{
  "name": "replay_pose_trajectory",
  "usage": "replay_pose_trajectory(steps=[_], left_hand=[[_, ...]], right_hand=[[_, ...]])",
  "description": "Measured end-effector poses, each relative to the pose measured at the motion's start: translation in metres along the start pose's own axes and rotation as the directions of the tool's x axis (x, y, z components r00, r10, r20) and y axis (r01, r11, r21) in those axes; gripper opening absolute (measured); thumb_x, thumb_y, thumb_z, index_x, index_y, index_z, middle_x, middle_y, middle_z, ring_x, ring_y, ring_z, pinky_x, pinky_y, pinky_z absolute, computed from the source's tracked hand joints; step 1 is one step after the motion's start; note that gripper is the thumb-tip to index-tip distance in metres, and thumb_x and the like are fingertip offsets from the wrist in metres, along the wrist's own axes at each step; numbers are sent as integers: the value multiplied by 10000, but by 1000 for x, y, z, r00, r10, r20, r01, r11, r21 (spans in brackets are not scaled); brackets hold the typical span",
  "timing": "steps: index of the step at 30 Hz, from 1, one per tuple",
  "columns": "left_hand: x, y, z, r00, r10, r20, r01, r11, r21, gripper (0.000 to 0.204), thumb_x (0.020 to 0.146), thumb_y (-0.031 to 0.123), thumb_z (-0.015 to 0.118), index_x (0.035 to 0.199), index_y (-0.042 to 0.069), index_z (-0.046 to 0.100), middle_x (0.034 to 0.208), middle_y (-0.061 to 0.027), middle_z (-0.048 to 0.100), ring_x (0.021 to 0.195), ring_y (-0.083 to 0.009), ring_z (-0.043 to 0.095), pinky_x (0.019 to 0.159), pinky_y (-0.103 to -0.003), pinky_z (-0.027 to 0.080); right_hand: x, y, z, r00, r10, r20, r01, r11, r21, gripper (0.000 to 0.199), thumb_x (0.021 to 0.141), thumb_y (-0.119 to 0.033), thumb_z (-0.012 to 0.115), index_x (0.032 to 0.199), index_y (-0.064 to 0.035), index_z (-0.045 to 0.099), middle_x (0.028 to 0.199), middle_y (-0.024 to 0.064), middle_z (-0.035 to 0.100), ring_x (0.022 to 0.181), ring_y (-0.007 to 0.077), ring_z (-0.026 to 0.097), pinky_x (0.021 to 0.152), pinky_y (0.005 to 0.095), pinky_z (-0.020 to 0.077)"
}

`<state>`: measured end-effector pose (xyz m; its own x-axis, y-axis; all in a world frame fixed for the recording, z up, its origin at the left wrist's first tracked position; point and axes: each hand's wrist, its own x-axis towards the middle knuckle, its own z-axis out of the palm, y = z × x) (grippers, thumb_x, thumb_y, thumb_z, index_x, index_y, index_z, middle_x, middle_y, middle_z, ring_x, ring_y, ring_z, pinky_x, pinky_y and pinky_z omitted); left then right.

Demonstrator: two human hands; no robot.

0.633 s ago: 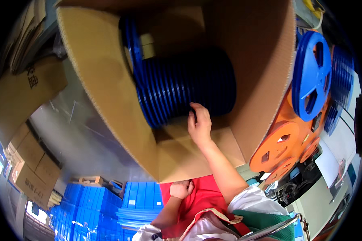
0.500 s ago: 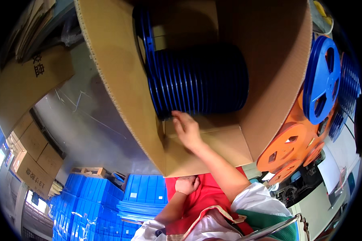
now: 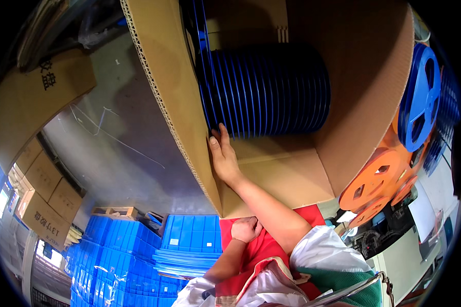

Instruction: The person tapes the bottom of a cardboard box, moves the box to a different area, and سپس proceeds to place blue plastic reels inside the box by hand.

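Observation:
A large open cardboard box (image 3: pixel 284 179) stands in front of me. Inside it lies a row of many thin blue plastic reels (image 3: pixel 271 92), set on edge side by side. At the left end one reel (image 3: pixel 204 46) leans apart from the row. My right hand (image 3: pixel 224 158) reaches into the box, its fingers stretched out at the lower rims of the leftmost reels, its thumb beside the left wall. No grip on a reel shows. My left hand (image 3: pixel 246 230) rests curled in a loose fist against my red apron (image 3: pixel 264 245), outside the box.
Right of the box, orange reels (image 3: pixel 376 176) and blue reels (image 3: pixel 420 97) stand stacked. Blue plastic crates (image 3: pixel 120 256) fill the lower left. Further left are closed cartons (image 3: pixel 48 220) and a flattened cardboard sheet (image 3: pixel 30 117). A grey surface (image 3: pixel 123 153) lies beside the box.
My right hand has moved left along the reel rims towards the box's left wall. The box and reels sit slightly further right in the view. My left hand stays at the apron.

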<state>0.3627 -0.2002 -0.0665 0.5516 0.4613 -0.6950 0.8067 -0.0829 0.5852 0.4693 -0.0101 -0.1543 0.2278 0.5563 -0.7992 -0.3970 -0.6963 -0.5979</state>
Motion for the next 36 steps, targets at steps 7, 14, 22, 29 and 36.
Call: replay_pose_trajectory(steps=[7,14,22,29,36], left_hand=[[-3,-5,3,1000,-3,-15,4,1000,16,248,765,282,569,599,101,534,564,-75,570,505,-247,562,481,-361,462],[-3,-8,0,1000,5,24,-5,1000,27,215,764,292,574,641,116,579,583,-69,589,510,-239,572,485,-351,468],[-4,-11,2,1000,5,6,-5,1000,16,236,768,298,570,613,120,572,563,-66,583,496,-236,569,483,-354,467],[-5,-14,6,1000,-14,22,14,1000,22,282,773,326,554,582,121,573,569,-70,590,494,-241,574,472,-358,469],[2,-6,-3,998,-48,41,47,998,32,283,729,356,564,595,107,582,580,-83,590,499,-265,571,488,-375,466]], right_hand=[[1,-3,-3,974,-126,-186,49,927,-373,428,877,-264,464,1218,-4,459,1171,223,439,1053,361,425,906,384,352],[-2,3,2,930,-239,-279,82,875,-477,459,848,-227,506,1240,-9,414,1202,217,420,1075,362,412,918,418,321],[4,13,-4,892,-204,-404,24,913,-408,442,823,-194,527,1197,23,436,1147,172,454,1042,319,429,898,402,322],[2,11,-11,886,-235,-400,42,900,-434,400,817,-177,531,1163,16,476,1155,151,444,1055,307,416,923,397,297],[2,13,-20,859,-156,-487,48,973,-227,457,820,-111,530,1245,-2,400,1146,173,474,1022,265,460,913,358,351]])
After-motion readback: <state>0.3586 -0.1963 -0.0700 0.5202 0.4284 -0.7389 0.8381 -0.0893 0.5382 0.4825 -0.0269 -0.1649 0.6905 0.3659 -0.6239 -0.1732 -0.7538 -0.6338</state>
